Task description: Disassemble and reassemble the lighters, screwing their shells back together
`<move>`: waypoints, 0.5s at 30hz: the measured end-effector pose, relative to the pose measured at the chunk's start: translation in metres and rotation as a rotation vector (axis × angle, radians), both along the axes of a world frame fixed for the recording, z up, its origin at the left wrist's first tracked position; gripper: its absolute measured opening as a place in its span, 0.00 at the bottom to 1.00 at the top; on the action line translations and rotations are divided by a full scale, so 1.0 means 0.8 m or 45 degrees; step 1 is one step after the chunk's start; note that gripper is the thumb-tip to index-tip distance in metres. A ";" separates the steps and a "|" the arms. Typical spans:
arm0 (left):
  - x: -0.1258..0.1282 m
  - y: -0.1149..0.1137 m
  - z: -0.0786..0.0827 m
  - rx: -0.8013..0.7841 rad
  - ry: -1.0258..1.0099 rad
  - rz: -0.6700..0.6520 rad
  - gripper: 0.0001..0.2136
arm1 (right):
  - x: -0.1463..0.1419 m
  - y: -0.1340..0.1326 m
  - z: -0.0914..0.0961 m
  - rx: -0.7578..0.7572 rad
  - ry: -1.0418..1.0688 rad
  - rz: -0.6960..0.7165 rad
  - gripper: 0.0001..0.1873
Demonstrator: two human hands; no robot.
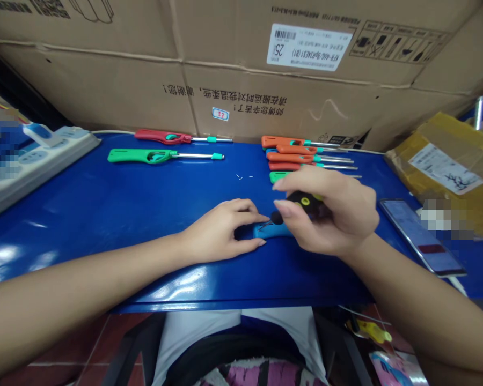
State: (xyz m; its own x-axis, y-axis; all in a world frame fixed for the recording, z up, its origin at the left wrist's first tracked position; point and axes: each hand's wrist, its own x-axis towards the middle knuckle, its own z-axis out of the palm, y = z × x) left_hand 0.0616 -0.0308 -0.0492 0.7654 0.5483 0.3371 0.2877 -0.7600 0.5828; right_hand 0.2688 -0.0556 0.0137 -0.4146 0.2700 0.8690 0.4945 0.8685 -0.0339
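A blue stick lighter (274, 231) lies on the table in front of me, its right part hidden under my right hand. My left hand (217, 230) rests at its left end, with forefinger and thumb closed on either side of the body. In my right hand (336, 214) is a screwdriver (305, 201) with a black and yellow handle. Its thin shaft points down and left to the lighter's end, near my left forefinger. Whether the tip sits in a screw is too small to tell. Several tiny screws (240, 177) lie loose farther back.
A red lighter (161, 136) and a green lighter (137, 156) lie back left; several more, including an orange lighter (279, 141), lie back right. A large carton (145, 69) walls the rear. A power strip (44, 153) is left; a phone (421, 236) and yellow-taped package (459, 145) are right.
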 end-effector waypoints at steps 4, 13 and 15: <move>0.000 0.000 0.002 -0.022 0.012 -0.002 0.14 | 0.001 0.002 -0.002 -0.081 0.053 0.047 0.10; 0.000 0.001 -0.002 0.035 0.018 -0.004 0.17 | 0.000 0.007 -0.004 -0.012 0.110 0.000 0.06; 0.000 0.001 -0.001 0.015 0.014 -0.015 0.17 | 0.001 0.006 -0.004 -0.115 0.110 0.034 0.07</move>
State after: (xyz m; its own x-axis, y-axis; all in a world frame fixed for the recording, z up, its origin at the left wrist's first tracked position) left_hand 0.0618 -0.0303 -0.0503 0.7753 0.5355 0.3349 0.2851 -0.7699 0.5709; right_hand 0.2696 -0.0510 0.0103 -0.3473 0.3385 0.8745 0.4630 0.8729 -0.1540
